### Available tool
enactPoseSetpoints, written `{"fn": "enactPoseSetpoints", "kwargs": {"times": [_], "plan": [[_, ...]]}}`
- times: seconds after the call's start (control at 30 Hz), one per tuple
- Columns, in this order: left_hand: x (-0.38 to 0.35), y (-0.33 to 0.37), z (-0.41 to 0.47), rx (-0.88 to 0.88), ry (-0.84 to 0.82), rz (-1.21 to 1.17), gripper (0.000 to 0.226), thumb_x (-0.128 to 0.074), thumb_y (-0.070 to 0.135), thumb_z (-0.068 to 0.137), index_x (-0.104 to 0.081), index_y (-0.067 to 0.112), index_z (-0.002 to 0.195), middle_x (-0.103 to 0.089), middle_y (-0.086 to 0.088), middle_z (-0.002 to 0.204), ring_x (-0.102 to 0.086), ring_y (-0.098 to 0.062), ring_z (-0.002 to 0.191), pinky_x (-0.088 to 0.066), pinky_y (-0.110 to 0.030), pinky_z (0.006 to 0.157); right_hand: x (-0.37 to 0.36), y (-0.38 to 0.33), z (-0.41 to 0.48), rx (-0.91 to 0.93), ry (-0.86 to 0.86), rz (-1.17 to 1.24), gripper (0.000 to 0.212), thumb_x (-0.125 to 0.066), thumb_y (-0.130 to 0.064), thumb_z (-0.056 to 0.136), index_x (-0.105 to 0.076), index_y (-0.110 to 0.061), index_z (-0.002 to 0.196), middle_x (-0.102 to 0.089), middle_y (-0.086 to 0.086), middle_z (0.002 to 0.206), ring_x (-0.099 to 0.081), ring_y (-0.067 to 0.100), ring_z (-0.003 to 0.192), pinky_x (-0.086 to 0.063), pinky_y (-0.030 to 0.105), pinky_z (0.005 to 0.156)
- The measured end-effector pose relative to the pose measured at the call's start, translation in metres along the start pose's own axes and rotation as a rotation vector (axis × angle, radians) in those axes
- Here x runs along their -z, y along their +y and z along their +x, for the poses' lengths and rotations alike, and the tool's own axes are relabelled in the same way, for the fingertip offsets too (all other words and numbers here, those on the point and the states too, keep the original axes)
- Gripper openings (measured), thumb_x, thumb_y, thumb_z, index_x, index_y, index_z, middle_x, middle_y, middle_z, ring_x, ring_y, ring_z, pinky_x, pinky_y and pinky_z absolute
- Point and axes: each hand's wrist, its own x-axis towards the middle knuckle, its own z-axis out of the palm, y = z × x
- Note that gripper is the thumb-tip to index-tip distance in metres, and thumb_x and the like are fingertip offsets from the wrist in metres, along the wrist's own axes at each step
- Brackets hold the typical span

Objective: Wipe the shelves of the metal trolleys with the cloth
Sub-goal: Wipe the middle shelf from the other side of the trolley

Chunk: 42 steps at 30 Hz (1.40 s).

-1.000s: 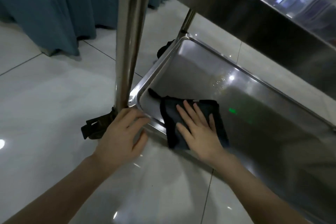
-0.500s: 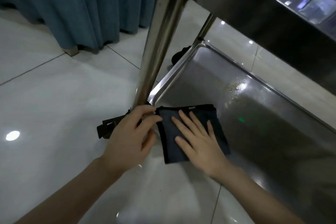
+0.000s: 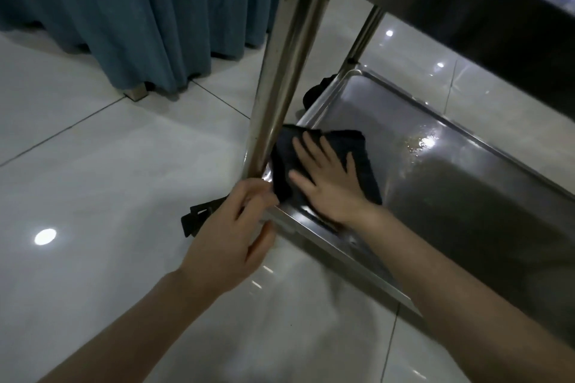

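A dark folded cloth [image 3: 362, 155] lies flat in the near left corner of the trolley's bottom shelf [image 3: 466, 196], a shallow steel tray low above the floor. My right hand [image 3: 326, 177] presses on the cloth with straight, spread fingers. My left hand [image 3: 233, 236] is at the shelf's corner rim by the foot of the upright post [image 3: 286, 56]; its fingertips pinch the cloth's near left corner. The upper shelf [image 3: 466, 0] overhangs at the top right.
A black caster brake [image 3: 196, 221] sticks out under the corner, left of my left hand. Blue curtains [image 3: 124, 9] hang at the back left over the glossy white tiled floor [image 3: 93, 180]. A wet smear [image 3: 420, 143] glints on the shelf, right of the cloth.
My right hand has pushed the cloth away from the front rim, further into the left corner against the post. My left hand has stayed at the corner, now pinching the cloth's edge.
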Motion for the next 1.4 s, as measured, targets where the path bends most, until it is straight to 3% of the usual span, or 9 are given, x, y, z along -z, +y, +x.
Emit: {"fn": "enactPoseSetpoints", "kwargs": {"times": [0.17, 0.33, 0.4, 0.5, 0.77, 0.93, 1.07, 1.27, 1.4], "plan": [[-0.017, 0.013, 0.011, -0.023, -0.006, 0.055, 0.031, -0.05, 0.024, 0.094, -0.057, 0.006, 0.118, -0.051, -0.014, 0.127, -0.059, -0.021, 0.105, -0.053, -0.038, 0.089, -0.012, 0.009, -0.093, 0.143, -0.067, 0.061, 0.055, -0.014, -0.061, 0.097, -0.002, -0.053, 0.149, 0.013, -0.034, 0.155, 0.019, -0.005, 0.144, 0.016, 0.042, 0.115], [-0.029, 0.019, 0.012, -0.048, -0.058, 0.1, 0.03, -0.053, 0.021, 0.092, -0.063, 0.004, 0.115, -0.056, -0.012, 0.122, -0.058, -0.025, 0.106, -0.05, -0.041, 0.09, 0.02, 0.058, -0.023, -0.256, 0.05, 0.055, 0.071, -0.04, -0.017, 0.097, -0.006, -0.042, 0.153, 0.006, -0.021, 0.161, 0.009, 0.006, 0.148, 0.007, 0.05, 0.119], [-0.032, 0.022, 0.011, -0.045, -0.065, 0.106, 0.029, -0.052, 0.02, 0.091, -0.062, 0.004, 0.113, -0.057, -0.011, 0.12, -0.059, -0.026, 0.105, -0.05, -0.041, 0.091, 0.029, 0.067, 0.001, -0.414, 0.044, 0.08, 0.069, -0.038, -0.021, 0.098, -0.003, -0.039, 0.154, 0.008, -0.014, 0.163, 0.01, 0.012, 0.149, 0.007, 0.056, 0.118], [-0.039, 0.032, 0.01, 0.033, -0.052, 0.089, 0.03, -0.05, 0.025, 0.091, -0.06, 0.008, 0.114, -0.055, -0.007, 0.12, -0.057, -0.026, 0.105, -0.046, -0.04, 0.093, 0.02, 0.061, -0.006, -0.366, 0.017, 0.041, 0.059, -0.028, -0.038, 0.103, 0.001, -0.038, 0.154, 0.012, -0.012, 0.163, 0.011, 0.014, 0.149, 0.008, 0.058, 0.117], [-0.082, 0.059, 0.042, -0.056, -0.111, 0.12, 0.038, -0.044, 0.029, 0.094, -0.058, 0.009, 0.123, -0.053, -0.009, 0.127, -0.051, -0.027, 0.113, -0.043, -0.038, 0.096, -0.026, 0.051, -0.217, -0.291, 0.063, 0.101, 0.057, 0.004, -0.073, 0.09, 0.009, -0.059, 0.145, 0.02, -0.037, 0.151, 0.023, -0.008, 0.141, 0.018, 0.037, 0.114], [-0.116, 0.073, 0.059, -0.07, -0.235, 0.163, 0.048, -0.043, 0.032, 0.088, -0.059, 0.005, 0.124, -0.055, -0.015, 0.128, -0.047, -0.036, 0.122, -0.04, -0.043, 0.104, -0.006, 0.117, -0.171, -0.525, 0.116, 0.03, 0.055, -0.025, -0.047, 0.102, -0.002, -0.046, 0.152, 0.009, -0.023, 0.16, 0.011, 0.006, 0.148, 0.004, 0.051, 0.119], [-0.141, 0.086, 0.062, 0.082, -0.184, 0.137, 0.048, -0.048, 0.032, 0.086, -0.058, 0.009, 0.126, -0.055, -0.016, 0.126, -0.044, -0.037, 0.122, -0.032, -0.039, 0.105, 0.013, 0.164, -0.118, -0.698, 0.196, 0.086, 0.055, -0.024, -0.043, 0.104, -0.004, -0.038, 0.155, 0.007, -0.014, 0.163, 0.007, 0.014, 0.15, 0.003, 0.057, 0.118], [-0.169, 0.11, 0.093, -0.003, -0.198, 0.23, 0.044, -0.036, 0.024, 0.094, -0.057, 0.0, 0.124, -0.058, -0.021, 0.121, -0.05, -0.041, 0.114, -0.035, -0.043, 0.102, -0.009, 0.152, -0.175, -0.548, 0.156, 0.11, 0.058, -0.014, -0.06, 0.099, 0.002, -0.045, 0.153, 0.012, -0.02, 0.161, 0.014, 0.01, 0.148, 0.012, 0.053, 0.117], [-0.198, 0.135, 0.109, -0.075, -0.328, 0.177, 0.04, -0.045, 0.024, 0.094, -0.055, 0.007, 0.129, -0.054, -0.016, 0.13, -0.046, -0.037, 0.124, -0.033, -0.044, 0.107, -0.04, 0.117, -0.248, -0.528, 0.304, 0.035, 0.06, -0.01, -0.063, 0.095, -0.013, -0.044, 0.152, -0.011, -0.017, 0.162, -0.005, 0.012, 0.15, -0.001, 0.054, 0.116]]}}
